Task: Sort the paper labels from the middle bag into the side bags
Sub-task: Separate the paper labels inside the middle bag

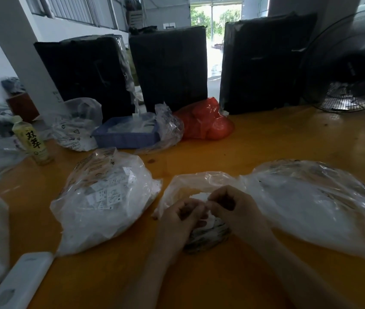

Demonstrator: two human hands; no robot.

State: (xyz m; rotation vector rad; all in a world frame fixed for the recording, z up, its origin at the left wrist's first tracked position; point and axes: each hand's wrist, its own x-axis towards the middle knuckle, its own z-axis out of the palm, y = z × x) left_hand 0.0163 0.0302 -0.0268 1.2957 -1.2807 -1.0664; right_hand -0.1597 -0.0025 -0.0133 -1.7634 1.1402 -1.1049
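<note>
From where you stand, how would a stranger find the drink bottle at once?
Start at the orange table and follow its left edge. There, left of the blue basket, stands the bottle. It alone is upright, pale yellow-green, with big dark characters on its label.

The tabletop (266,141) is orange-yellow wood. Three clear plastic bags lie near: the left bag (103,197) shows white labels printed in black, the middle bag (199,181) white paper with dark print, the right bag (311,204) pale white. Far off stand three black wrapped boxes (170,68), a red bag (206,121), a blue tray (123,134) and a yellow-green bottle (32,141) with black characters.
</note>
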